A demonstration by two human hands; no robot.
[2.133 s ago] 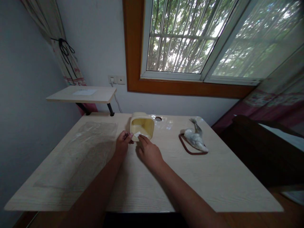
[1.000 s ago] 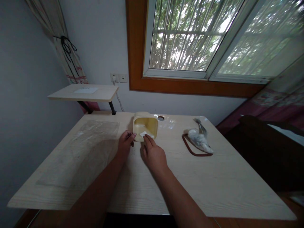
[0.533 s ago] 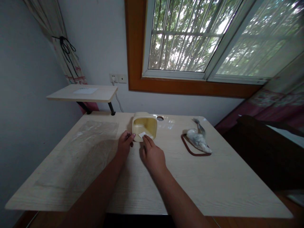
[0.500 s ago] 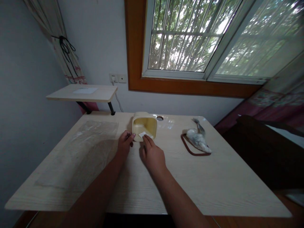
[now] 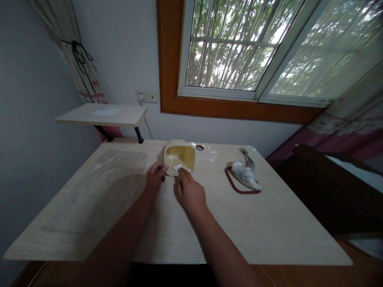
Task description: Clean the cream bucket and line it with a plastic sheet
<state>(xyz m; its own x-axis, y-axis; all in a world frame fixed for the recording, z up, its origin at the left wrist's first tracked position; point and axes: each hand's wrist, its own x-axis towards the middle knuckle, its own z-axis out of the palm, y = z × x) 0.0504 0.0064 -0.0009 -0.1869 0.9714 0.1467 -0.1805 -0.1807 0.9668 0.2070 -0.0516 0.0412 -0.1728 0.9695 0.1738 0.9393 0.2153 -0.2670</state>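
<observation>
A small pale yellow plastic box stands near the back edge of the table, its open side tilted towards me. My left hand pinches the box at its near left corner, thumb along the rim. In my right hand, the fingertips press a folded white piece, likely tissue, against the inside of the near wall. Part of the white piece is hidden under those fingers.
A clear plastic sheet lies flat on the table at left, below a small raised shelf with a paper on it. To the right sit a grey-white bundle and a brown strap. A round hole pierces the tabletop.
The whole view has shifted slightly, so everything sits a little further left and up. Both hands keep nearly the same place on the box and the white piece.
</observation>
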